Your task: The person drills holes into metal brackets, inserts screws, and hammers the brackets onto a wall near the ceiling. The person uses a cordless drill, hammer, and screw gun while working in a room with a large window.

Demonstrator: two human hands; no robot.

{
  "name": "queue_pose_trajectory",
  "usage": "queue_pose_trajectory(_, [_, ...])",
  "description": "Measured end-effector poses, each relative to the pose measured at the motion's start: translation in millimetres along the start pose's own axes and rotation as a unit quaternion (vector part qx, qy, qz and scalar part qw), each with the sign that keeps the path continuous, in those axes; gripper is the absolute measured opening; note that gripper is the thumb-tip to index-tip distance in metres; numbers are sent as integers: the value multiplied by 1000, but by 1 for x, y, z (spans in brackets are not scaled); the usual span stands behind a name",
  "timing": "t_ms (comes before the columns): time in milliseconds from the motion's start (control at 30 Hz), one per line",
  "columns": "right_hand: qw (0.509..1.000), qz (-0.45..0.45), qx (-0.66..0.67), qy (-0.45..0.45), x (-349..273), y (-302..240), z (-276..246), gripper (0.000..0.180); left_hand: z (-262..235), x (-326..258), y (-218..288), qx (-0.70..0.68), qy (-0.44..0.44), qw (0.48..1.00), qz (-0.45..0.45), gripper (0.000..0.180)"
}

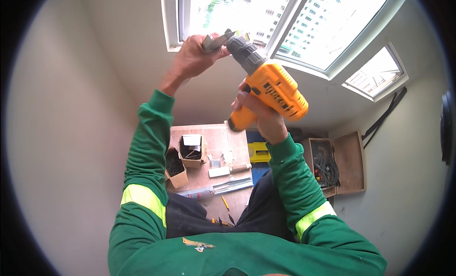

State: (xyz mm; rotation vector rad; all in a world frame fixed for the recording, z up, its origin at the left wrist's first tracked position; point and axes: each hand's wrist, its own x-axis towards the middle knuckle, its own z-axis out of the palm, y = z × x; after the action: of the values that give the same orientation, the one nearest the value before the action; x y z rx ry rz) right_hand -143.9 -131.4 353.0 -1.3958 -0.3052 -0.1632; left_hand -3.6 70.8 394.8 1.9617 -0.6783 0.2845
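Observation:
My right hand (pixel 263 114) is wrapped round the handle of an orange-yellow cordless drill (pixel 278 88) with a grey chuck. The drill tilts up and left, its chuck close to my left hand (pixel 194 57). That hand is closed on a small bent metal bracket (pixel 217 41), raised in front of the window. The chuck end overlaps the bracket's edge; I cannot tell whether a bit touches it. Both hands are well above the wooden work surface.
Below, a wooden board (pixel 213 133) carries two open cardboard boxes (pixel 191 152) of small dark pieces, a white-headed tool (pixel 219 172), a sealant tube (pixel 199 193) and a yellow pencil (pixel 225 203). An open wooden box (pixel 349 162) holds coiled cable. A window (pixel 285 29) is ahead.

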Motion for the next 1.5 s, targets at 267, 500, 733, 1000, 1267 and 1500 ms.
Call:
queue_pose_trajectory(267, [741,-306,-596,48,1,-21,-27,29,-52,-12,50,218,-82,969,-85,30])
queue_pose_trajectory(500, [800,215,536,-165,-34,-15,34,33,21,-2,5,-299,119,930,180,12])
queue_pose_trajectory(733, [909,157,382,-61,-26,-30,21,46,-12,0,5,61,118,979,155,13])
queue_pose_trajectory(1000, [969,75,233,34,-12,-21,-7,49,-22,-6,47,33,-168,971,-164,46])
queue_pose_trajectory(1267, [814,-326,-468,110,-5,-27,-21,30,11,-1,43,22,-54,990,-128,40])
queue_pose_trajectory(1500, [996,-34,59,62,-20,-28,-10,31,22,-1,43,-67,-17,993,-100,35])
